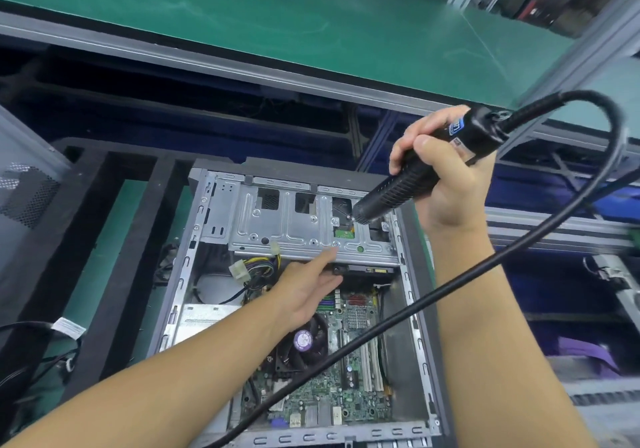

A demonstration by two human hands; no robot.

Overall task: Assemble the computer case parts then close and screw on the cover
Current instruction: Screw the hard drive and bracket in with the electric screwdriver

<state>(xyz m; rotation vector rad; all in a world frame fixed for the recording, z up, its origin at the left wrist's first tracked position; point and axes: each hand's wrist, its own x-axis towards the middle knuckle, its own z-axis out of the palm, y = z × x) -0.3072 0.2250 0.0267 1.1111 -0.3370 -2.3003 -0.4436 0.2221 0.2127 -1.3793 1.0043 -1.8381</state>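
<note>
Case (180,274) lies open on its side in front of me, seated in a black foam tray (104,239); no cover on it. Board (346,388) faces up in the near half, fan (304,343) towards its left. Drive cage (291,226) spans the far end of the case, a black drive just under its near edge. Loose white connectors (239,271) hang on coloured wires below the cage's left part.

Right hand (446,177): fingers and thumb wrapped round the driver (388,191), held on a slant, butt up to the right and nose down to the left. Bit sits on a screw at the cage's right part, beside a cut-out showing green circuit board. Cable (450,285) loops out of the driver's butt, arcs right, then runs down across my right forearm and over the board to the lower left.

Left hand (308,288): reaching in over the board, fingers straight and together. Forefinger tip touches the cage's near edge by a screw hole; thumb lies lower, against the black drive. Cannot tell if it presses.

Grey panel (24,184) with a mesh vent stands at far left, apart from the case. Green mat (277,14) covers the bench beyond.
</note>
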